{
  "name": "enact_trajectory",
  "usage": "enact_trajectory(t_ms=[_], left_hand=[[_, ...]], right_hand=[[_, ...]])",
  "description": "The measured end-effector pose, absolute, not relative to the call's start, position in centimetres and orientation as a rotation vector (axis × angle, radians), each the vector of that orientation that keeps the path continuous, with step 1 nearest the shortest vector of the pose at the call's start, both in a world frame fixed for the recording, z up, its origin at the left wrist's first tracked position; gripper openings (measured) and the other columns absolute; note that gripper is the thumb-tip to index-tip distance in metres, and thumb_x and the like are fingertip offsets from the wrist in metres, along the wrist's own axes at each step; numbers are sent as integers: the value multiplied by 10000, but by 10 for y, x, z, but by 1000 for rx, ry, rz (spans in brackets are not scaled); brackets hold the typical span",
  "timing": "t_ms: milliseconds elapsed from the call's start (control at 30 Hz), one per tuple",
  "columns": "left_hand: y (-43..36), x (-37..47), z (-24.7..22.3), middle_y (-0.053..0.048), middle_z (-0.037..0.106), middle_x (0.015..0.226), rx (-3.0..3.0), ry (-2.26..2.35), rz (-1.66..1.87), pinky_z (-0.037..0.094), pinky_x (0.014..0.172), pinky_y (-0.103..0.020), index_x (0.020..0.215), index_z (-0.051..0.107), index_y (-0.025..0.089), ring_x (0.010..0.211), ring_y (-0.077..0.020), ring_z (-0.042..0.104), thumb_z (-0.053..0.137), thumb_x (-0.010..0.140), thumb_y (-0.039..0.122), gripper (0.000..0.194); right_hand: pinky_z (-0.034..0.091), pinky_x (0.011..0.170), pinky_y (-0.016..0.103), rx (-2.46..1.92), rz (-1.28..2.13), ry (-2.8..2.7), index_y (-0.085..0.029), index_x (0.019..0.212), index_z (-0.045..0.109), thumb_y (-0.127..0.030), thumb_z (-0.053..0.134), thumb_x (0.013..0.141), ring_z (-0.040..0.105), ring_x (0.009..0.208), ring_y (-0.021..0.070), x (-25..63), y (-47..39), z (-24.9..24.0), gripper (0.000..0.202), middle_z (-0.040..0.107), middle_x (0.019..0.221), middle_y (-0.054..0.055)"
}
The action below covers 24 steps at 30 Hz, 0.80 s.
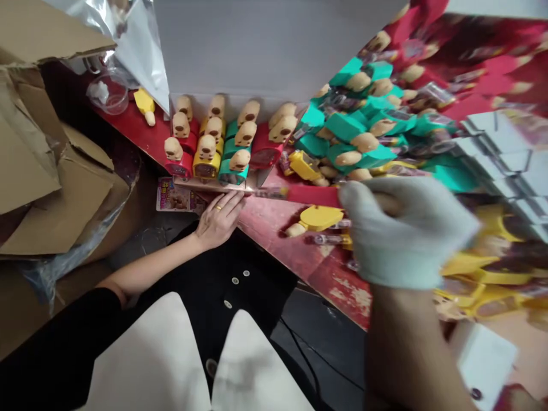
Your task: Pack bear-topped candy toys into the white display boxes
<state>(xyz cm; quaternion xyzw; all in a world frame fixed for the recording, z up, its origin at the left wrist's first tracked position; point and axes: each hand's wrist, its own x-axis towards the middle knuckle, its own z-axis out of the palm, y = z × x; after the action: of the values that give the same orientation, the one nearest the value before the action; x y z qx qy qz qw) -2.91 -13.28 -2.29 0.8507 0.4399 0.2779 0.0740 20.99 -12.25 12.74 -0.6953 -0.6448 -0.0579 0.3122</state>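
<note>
My right hand (405, 228), in a pale glove, is closed round a red toy (314, 195) with a clear tube at its far end. The toy points left, blurred, above the table. My bare left hand (220, 220), with a ring on one finger, lies with fingers stretched out at the front edge of an open display box (194, 185). Inside this box stand rows of animal-headed toys: red (178, 164), yellow (206, 165) and green (234, 166). A yellow toy (321, 218) lies on the table between the hands.
Green toys (357, 128) are heaped right of the box, with more red toys (483, 83) behind. Yellow toys (483, 279) lie at the right, near stacked grey-white cards or boxes (509, 154). Torn cardboard (38, 142) fills the left side. A clear cup (109, 94) stands back left.
</note>
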Motion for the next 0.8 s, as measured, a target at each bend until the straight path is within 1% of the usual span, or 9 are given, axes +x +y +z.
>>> enact_trajectory(t_ms=[100, 200, 300, 433, 533, 600, 667, 733, 800], left_hand=[[-132, -27, -27, -195, 507, 1557, 2513, 1354, 797, 492, 1126, -455, 1464, 516, 102, 1507, -263, 432, 372, 1060, 240, 451], [-128, -26, -27, -173, 525, 1549, 2531, 1361, 745, 513, 1089, -435, 1463, 515, 117, 1476, -249, 470, 379, 1052, 215, 444], [-127, -27, -25, -142, 517, 1563, 2546, 1375, 683, 509, 1088, -408, 1458, 521, 128, 1460, -242, 486, 409, 1035, 193, 442], [-126, -29, -24, -119, 505, 1578, 2550, 1353, 649, 492, 1104, -395, 1452, 533, 144, 1463, -238, 485, 402, 1029, 175, 443], [-126, -30, -25, -123, 507, 1575, 2535, 1325, 666, 490, 1113, -389, 1466, 519, 138, 1470, -227, 479, 384, 1033, 166, 455], [-127, -30, -25, -123, 520, 1565, 2527, 1320, 690, 499, 1109, -380, 1459, 527, 133, 1468, -220, 480, 369, 1037, 163, 451], [-126, -30, -25, -122, 524, 1562, 2517, 1304, 708, 495, 1129, -379, 1454, 533, 127, 1474, -217, 473, 371, 1037, 162, 448], [-125, -29, -25, -120, 525, 1561, 2499, 1291, 716, 477, 1167, -390, 1456, 530, 128, 1480, -216, 465, 380, 1034, 157, 448], [-123, -28, -26, -114, 528, 1560, 2473, 1289, 702, 464, 1193, -398, 1460, 525, 138, 1483, -209, 463, 375, 1037, 152, 449]], right_hand=[[390, 636, 308, -1806, -148, -1766, -184, 694, 688, -366, 611, 805, 510, 654, 162, 170, -93, 123, 227, 590, 655, 57], [249, 583, 284, -2087, -224, -1946, -159, 687, 659, -364, 587, 871, 348, 598, 121, 150, -77, 137, 284, 537, 682, 51], [164, 568, 292, -2240, -266, -2277, -141, 814, 703, -353, 490, 972, 263, 565, 100, 132, -73, 164, 340, 590, 784, 71], [134, 577, 299, -2095, -298, -2683, -115, 837, 674, -292, 441, 992, 343, 575, 106, 116, -63, 193, 331, 590, 804, 102], [98, 599, 310, -1883, -202, -2911, -143, 695, 539, -163, 457, 934, 243, 574, 100, 112, -53, 204, 253, 453, 705, 47], [84, 616, 326, -1877, -71, -2985, -153, 631, 404, -99, 479, 903, 160, 584, 107, 110, -49, 210, 287, 343, 683, 20], [78, 624, 340, -1937, 13, -3037, -152, 630, 332, -97, 538, 898, 119, 586, 117, 109, -46, 214, 343, 291, 691, 15], [81, 618, 344, -1906, 17, -3136, -156, 646, 338, -134, 584, 908, 106, 583, 123, 108, -42, 214, 360, 306, 708, 16], [104, 606, 334, -1851, -63, -3228, -169, 671, 408, -182, 602, 916, 134, 579, 115, 107, -38, 208, 313, 364, 730, 18]])
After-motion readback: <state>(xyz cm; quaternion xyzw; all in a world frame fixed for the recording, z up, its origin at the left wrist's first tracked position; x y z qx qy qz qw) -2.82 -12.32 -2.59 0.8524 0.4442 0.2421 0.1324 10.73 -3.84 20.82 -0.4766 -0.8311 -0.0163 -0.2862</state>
